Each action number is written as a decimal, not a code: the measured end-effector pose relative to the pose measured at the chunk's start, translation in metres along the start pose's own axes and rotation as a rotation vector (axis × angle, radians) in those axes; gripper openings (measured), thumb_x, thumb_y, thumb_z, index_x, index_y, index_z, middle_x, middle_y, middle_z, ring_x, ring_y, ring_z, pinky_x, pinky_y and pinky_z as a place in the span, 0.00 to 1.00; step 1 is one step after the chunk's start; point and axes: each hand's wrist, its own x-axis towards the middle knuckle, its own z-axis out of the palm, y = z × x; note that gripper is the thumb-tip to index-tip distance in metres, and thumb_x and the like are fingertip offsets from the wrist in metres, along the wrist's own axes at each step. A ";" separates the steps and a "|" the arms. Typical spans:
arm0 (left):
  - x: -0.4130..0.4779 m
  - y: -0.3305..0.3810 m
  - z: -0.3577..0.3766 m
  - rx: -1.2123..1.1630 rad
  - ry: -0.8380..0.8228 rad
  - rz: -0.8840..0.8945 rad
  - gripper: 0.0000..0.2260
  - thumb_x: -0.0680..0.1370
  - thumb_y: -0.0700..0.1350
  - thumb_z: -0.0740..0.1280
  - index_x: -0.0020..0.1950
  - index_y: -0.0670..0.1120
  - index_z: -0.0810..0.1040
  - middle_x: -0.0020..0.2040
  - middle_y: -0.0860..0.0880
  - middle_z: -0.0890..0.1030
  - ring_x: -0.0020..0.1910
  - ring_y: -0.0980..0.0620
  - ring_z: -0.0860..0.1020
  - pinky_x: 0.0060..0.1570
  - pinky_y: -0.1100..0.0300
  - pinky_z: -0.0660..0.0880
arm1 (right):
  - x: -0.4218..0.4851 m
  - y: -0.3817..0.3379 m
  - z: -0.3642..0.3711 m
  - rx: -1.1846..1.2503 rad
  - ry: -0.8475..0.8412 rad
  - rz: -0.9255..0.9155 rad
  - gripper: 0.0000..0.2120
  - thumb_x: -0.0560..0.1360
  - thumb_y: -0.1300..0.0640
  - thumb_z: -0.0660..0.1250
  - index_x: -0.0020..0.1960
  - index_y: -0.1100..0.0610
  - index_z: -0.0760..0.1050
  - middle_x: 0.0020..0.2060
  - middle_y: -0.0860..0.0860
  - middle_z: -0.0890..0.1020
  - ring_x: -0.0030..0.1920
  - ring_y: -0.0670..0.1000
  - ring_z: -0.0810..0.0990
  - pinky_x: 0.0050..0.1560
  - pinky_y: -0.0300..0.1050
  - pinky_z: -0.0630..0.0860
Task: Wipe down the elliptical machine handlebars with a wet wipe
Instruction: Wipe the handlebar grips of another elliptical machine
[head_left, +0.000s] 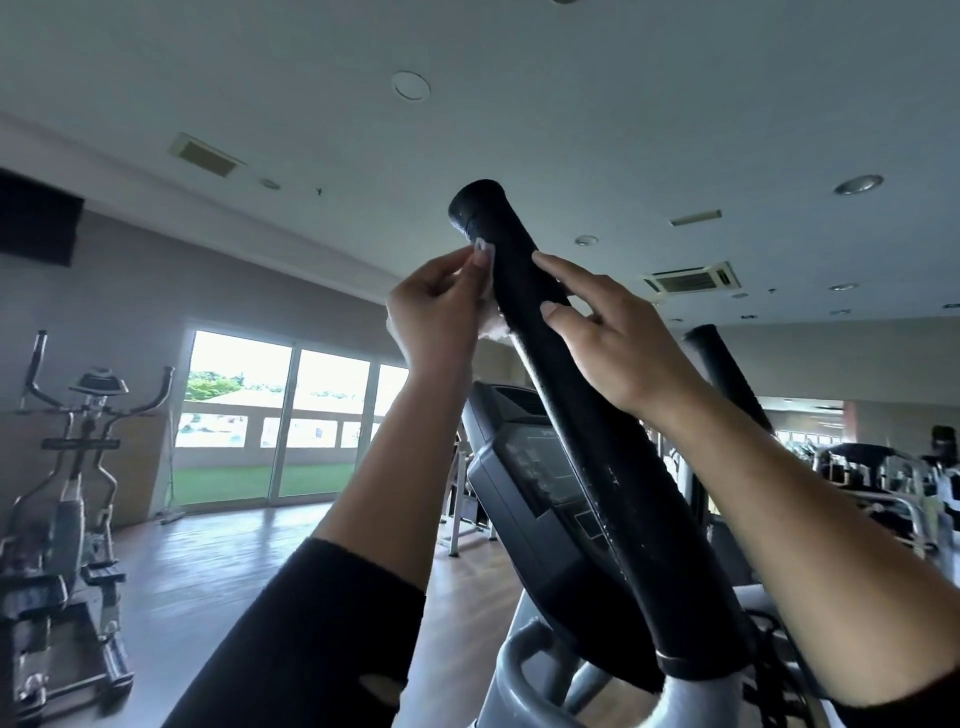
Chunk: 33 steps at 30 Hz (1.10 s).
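A long black foam handlebar (597, 436) of the elliptical rises diagonally through the middle of the view, its end at the upper centre. My left hand (436, 312) is against the bar's left side near the top and pinches a white wet wipe (491, 325), which is mostly hidden between the hand and the bar. My right hand (618, 343) rests on the bar's right side just below, thumb and index finger straight along the foam. A second black handlebar (722, 374) stands behind to the right.
The elliptical's console (524, 483) sits just behind the bar, with its grey frame (524, 675) below. Another elliptical machine (72, 467) stands at the left. Glass doors (280, 421) lie beyond a wooden floor. More gym equipment (878, 483) crowds the right.
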 end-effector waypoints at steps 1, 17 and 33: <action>-0.001 -0.001 0.002 0.017 0.004 0.012 0.02 0.70 0.48 0.76 0.41 0.53 0.85 0.37 0.49 0.85 0.39 0.47 0.84 0.48 0.45 0.81 | 0.000 0.001 0.000 0.004 0.000 -0.002 0.21 0.80 0.53 0.59 0.72 0.40 0.65 0.56 0.45 0.73 0.52 0.44 0.72 0.53 0.35 0.64; 0.005 -0.001 0.006 0.011 -0.052 0.054 0.03 0.71 0.45 0.76 0.43 0.48 0.85 0.37 0.47 0.85 0.38 0.47 0.84 0.46 0.50 0.81 | 0.016 0.003 -0.004 0.076 -0.021 -0.004 0.20 0.80 0.52 0.59 0.71 0.39 0.67 0.59 0.44 0.75 0.51 0.43 0.72 0.51 0.34 0.67; 0.030 0.003 0.002 0.009 -0.025 0.050 0.02 0.70 0.42 0.76 0.40 0.47 0.85 0.36 0.46 0.85 0.38 0.46 0.84 0.46 0.47 0.82 | 0.018 0.007 -0.001 0.095 -0.009 -0.023 0.20 0.79 0.52 0.59 0.70 0.38 0.67 0.55 0.45 0.75 0.44 0.40 0.73 0.47 0.32 0.67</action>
